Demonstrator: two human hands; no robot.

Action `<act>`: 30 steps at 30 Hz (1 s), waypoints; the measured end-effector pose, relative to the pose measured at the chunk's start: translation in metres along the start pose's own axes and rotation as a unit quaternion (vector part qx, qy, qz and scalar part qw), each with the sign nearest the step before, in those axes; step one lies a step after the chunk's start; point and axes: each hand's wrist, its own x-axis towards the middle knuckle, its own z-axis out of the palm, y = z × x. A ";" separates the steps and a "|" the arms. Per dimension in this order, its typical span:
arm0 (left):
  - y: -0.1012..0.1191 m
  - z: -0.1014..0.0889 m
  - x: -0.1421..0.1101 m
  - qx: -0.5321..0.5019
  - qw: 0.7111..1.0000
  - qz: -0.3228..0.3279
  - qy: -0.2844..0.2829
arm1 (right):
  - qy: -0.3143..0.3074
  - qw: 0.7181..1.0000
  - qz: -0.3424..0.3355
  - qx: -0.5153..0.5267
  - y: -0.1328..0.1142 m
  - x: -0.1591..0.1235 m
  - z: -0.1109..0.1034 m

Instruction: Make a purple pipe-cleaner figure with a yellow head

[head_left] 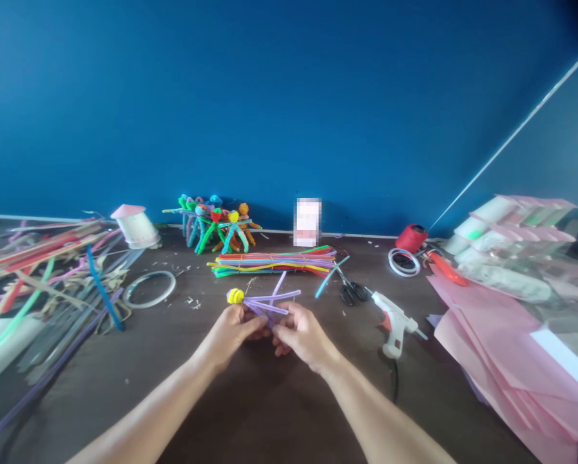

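Left hand (pixel 236 327): holds a yellow-banded purple fuzzy-stem figure (pixel 237 296)
Right hand (pixel 301 328): pinches its purple strands (pixel 283 296)
Counter (pixel 211 419): stem bundle (pixel 274 261) beyond, glue gun (pixel 395 325) at right

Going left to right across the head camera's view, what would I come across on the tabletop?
Blue strip → white ring → left hand → right hand → scissors → glue gun → pink sheets. Several overlapping things are left out.
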 end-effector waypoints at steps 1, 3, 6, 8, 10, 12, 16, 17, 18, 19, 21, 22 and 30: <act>0.000 0.000 0.000 0.009 1.000 -0.002 -0.003 | -0.012 1.000 -0.001 -0.006 0.000 0.000 0.000; 0.001 -0.001 0.000 0.019 1.000 -0.006 -0.004 | -0.026 1.000 0.000 -0.008 0.000 -0.001 -0.001; 0.001 -0.002 -0.001 0.009 1.000 -0.014 -0.006 | -0.023 1.000 -0.001 0.011 0.002 0.000 -0.003; 0.002 -0.002 -0.002 -0.002 1.000 -0.021 -0.014 | -0.027 0.999 -0.003 0.018 0.004 0.001 -0.003; 0.002 -0.001 -0.003 -0.010 0.999 -0.029 -0.018 | -0.027 0.999 -0.005 0.019 0.005 0.001 -0.003; 0.002 0.000 -0.003 -0.011 0.999 -0.035 -0.015 | -0.019 1.000 -0.007 0.020 0.005 0.000 -0.002; 0.000 -0.001 -0.002 -0.023 0.998 -0.049 -0.036 | -0.016 0.999 -0.012 0.030 0.002 0.000 0.000; 0.000 -0.001 -0.002 -0.033 0.997 -0.054 -0.046 | -0.018 0.999 -0.013 0.032 0.002 0.000 0.000; -0.001 -0.002 -0.001 -0.043 0.996 -0.057 -0.055 | -0.021 0.999 -0.011 0.033 0.001 0.000 0.000; -0.001 -0.003 -0.001 -0.053 0.995 -0.060 -0.063 | -0.023 0.999 -0.008 0.035 0.001 0.000 0.000; -0.001 -0.004 0.000 -0.072 0.993 -0.064 -0.074 | -0.027 0.999 -0.004 0.042 0.001 0.000 0.000; -0.001 -0.004 0.000 -0.080 0.991 -0.067 -0.079 | -0.029 0.999 -0.003 0.046 0.001 0.000 0.000; -0.001 -0.007 -0.001 -0.117 0.984 -0.092 -0.096 | -0.031 0.998 -0.011 0.062 0.001 0.000 0.000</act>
